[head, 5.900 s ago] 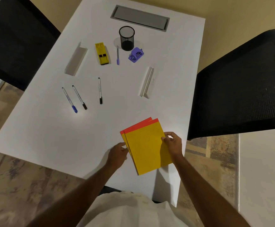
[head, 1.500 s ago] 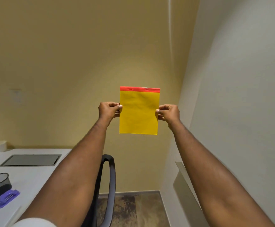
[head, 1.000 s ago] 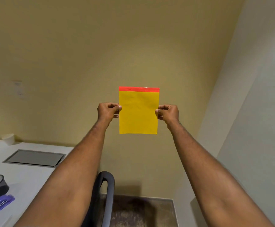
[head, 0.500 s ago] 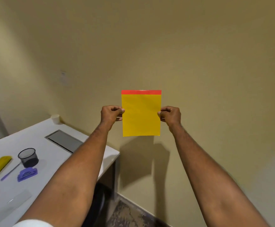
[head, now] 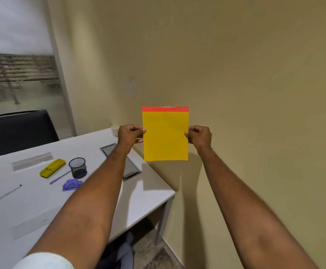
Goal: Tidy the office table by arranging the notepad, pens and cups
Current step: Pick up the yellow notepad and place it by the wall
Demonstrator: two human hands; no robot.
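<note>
Both arms extended forward at chest height. Yellow notepad [head: 165,135] with a red binding strip along its top edge is held upright in the air, flat face toward the camera, in front of the beige wall [head: 255,74]. It is off the table and touches nothing but the hands.

Left hand [head: 129,135]: fingers curled, thumb and fingers pinching the pad's left edge at about mid-height. Right hand [head: 200,137]: same pinch, mirrored, on the right edge. Pad hangs level between them.

White table [head: 148,193] lies below and to the left of the left hand. On it, below-left of that hand: black mesh pen cup [head: 77,167], upright; a purple pen [head: 59,177] lying just beside the cup; a purple hole punch [head: 72,185] near the cup; a yellow stapler-like item [head: 52,168] further left. Three more pens [head: 5,195] lie loose, well apart from the cup, at the far left edge of view. A small pale cup [head: 115,129] stands at the table's back corner, just left of the left hand.

Step in hand, as judged: notepad is picked up but not yet placed. Pens and cups appear untouched.

Next move calls for bringing both hands down and left over the tabletop, laying the pad flat and square to the table edge, then letting both pinches go. Pens to the mesh cup would follow.
</note>
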